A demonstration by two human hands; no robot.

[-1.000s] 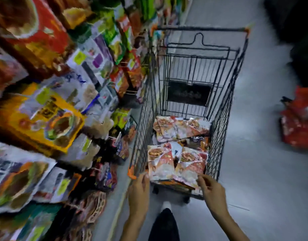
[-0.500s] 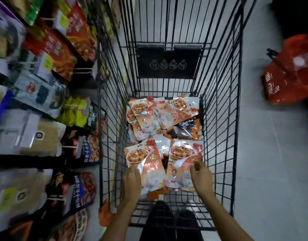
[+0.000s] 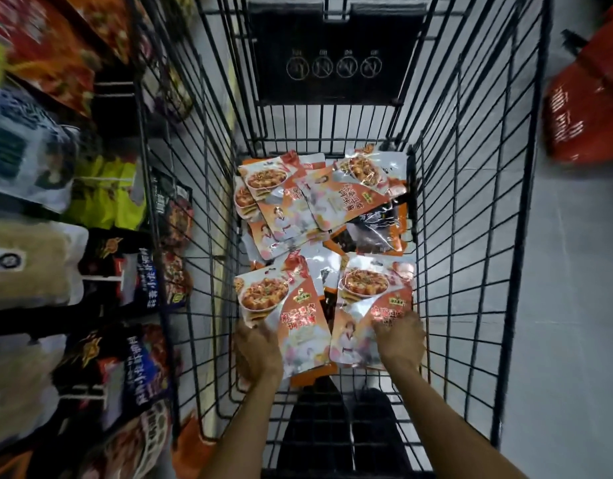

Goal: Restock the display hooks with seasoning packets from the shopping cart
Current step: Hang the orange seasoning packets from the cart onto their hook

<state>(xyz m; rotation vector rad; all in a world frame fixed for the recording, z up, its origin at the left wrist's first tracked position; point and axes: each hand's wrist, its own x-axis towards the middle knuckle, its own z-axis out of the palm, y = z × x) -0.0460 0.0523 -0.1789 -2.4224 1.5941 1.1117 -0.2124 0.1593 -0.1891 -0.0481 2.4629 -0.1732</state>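
A: Reaching down into the shopping cart (image 3: 471, 236) with both hands. Touching the near-left seasoning packet (image 3: 291, 316) at its lower corner with the left hand (image 3: 256, 350). Laying the right hand (image 3: 400, 340) over the lower edge of the near-right packet (image 3: 364, 305).

B: Gripping, or only touching?

A: Cannot tell for either: too blurred, and hidden behind the backs of the hands. Looks like the start of a pick-up, with no lift yet.

B: And the rest of the stock?

A: Lying flat on the cart floor: those 2 nearest, a loose overlapping pile (image 3: 315, 195) farther in, and 1 dark packet (image 3: 377, 229) between. Along the left, just beside the cart's wire wall, the display hooks (image 3: 101, 278), already carrying other goods.

B: Likely trouble?

A: Glossy film, so probably slippery. Risks letting 1 packet slide out and drop back if pinched by a corner only. Risks dragging up 2 together as well, given the overlap. Could also snag a corner in the wire mesh on the way out.

B: Anything around the cart?

A: A red basket (image 3: 588, 98) on the floor to the right, well apart. Tight on the left, though: could knock hanging stock with an elbow while swinging across to the hooks.
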